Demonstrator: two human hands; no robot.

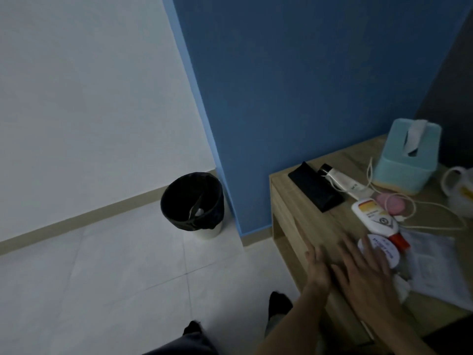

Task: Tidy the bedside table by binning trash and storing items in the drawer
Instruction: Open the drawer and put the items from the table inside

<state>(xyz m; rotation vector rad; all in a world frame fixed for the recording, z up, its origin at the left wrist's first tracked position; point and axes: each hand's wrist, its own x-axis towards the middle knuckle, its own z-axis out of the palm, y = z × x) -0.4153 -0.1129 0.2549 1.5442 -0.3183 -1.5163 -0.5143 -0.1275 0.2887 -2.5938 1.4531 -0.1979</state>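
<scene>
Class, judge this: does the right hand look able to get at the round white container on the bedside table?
Probably yes. The right hand is open, its fingertips already at the round white container, and nothing lies between them.

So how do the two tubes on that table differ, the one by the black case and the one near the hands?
The slim tube by the black case has a black cap and a mostly plain white body. The bottle-like tube near the hands is fatter, has a red cap and carries a yellow and black label. The slim tube's cap points toward the wall, the fat one's toward the person. Both are white and lie flat on the table.
</scene>
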